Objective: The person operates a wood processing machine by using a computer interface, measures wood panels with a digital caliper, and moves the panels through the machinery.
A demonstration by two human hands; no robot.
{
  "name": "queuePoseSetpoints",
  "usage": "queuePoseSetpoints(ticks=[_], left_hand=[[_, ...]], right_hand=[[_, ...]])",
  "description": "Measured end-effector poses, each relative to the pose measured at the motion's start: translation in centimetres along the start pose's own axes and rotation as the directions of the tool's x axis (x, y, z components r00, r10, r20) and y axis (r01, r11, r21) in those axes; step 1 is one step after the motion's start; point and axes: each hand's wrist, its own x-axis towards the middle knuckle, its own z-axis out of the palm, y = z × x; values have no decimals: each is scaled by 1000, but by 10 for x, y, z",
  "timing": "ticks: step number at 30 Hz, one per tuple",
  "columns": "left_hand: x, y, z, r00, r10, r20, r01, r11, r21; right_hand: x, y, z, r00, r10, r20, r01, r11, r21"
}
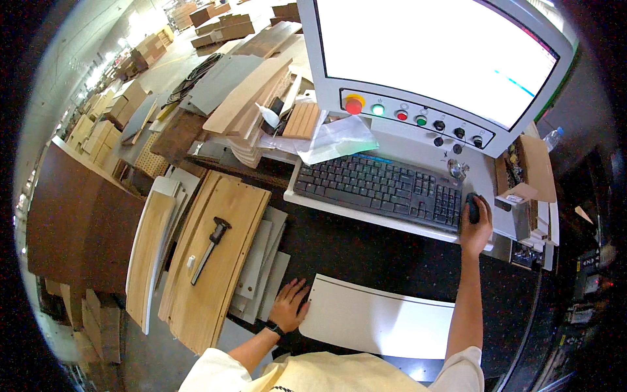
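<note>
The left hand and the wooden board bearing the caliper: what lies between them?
In the head view, staggered grey panels lie between the left hand and that wooden board.

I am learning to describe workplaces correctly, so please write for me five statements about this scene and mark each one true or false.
1. The right hand is on a black mouse. True.
2. The white panel lies to the right of the left hand. True.
3. The dark caliper lies on the white panel. False: the caliper lies on a wooden board, to the left of the left hand.
4. The keyboard is white. False: the keyboard is black.
5. A red button with a yellow ring sits below the screen. True.
</note>
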Motion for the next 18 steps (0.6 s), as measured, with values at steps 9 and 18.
queuePoseSetpoints(ticks=[9,18], left_hand=[[-3,-1,4,1000,-2,-9,2,1000,9],[-2,-1,2,1000,-9,12,9,1000,16]], right_hand=[[-3,8,3,1000,26,7,-26,1000,-9],[0,5,3,1000,13,7,-13,1000,-13]])
